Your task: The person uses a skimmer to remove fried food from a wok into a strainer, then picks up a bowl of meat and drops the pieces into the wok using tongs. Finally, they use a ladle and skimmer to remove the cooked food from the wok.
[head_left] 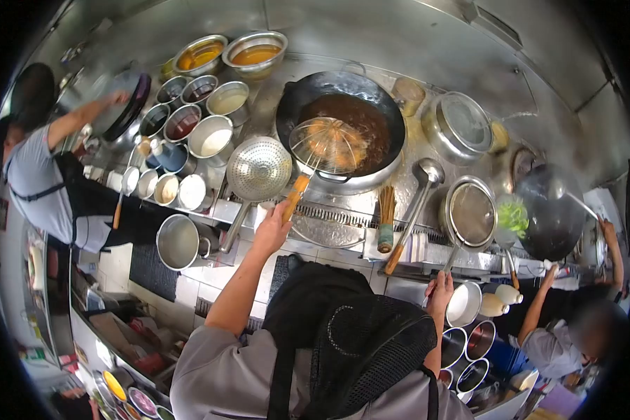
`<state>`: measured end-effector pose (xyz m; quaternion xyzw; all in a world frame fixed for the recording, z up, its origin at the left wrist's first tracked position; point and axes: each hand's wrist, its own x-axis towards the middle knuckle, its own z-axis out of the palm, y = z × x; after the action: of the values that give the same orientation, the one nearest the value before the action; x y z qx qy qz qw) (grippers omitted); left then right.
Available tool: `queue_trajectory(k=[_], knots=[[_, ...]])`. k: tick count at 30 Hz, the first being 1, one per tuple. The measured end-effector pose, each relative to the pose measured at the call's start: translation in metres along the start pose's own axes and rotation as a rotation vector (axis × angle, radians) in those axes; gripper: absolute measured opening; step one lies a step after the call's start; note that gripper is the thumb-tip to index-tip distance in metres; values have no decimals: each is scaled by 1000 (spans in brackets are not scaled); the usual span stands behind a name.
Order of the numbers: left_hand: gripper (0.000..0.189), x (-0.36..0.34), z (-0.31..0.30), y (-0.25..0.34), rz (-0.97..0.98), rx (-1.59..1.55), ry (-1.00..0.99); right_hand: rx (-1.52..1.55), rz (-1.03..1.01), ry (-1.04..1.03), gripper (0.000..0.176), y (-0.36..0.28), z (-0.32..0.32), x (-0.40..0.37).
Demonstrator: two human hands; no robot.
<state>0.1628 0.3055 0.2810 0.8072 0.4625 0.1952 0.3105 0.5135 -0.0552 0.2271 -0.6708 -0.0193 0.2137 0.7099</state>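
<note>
My left hand [273,228] is closed around the wooden handle of a wire skimmer [302,143]. The skimmer's basket lies over a black wok [294,98] of dark brown liquid, overlapping orange-brown fried food [336,143]. Lower right, my right hand [439,292] grips the handle of a fine-mesh strainer [471,213], whose round head rests at the front of the counter. Left of the wok is a perforated ladle [259,168], its handle pointing toward the front edge. Between wok and strainer lie a wok ladle [414,210] and a bamboo brush [386,218].
Metal pots of sauces and powders [211,138] crowd the counter at left, with two bowls of yellow liquid [257,52] behind. A lidded pot [458,126] stands right of the wok. One person [42,175] works at left, another [556,343] at a second wok [553,217].
</note>
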Motion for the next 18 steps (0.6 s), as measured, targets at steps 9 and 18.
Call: queue_trajectory(k=[9, 18], knots=[[59, -67, 27, 51, -108, 151, 467, -1173, -493, -320, 55, -105, -3, 88], [42, -5, 150, 133, -649, 193, 930, -862, -803, -1511, 48, -142, 317, 349]])
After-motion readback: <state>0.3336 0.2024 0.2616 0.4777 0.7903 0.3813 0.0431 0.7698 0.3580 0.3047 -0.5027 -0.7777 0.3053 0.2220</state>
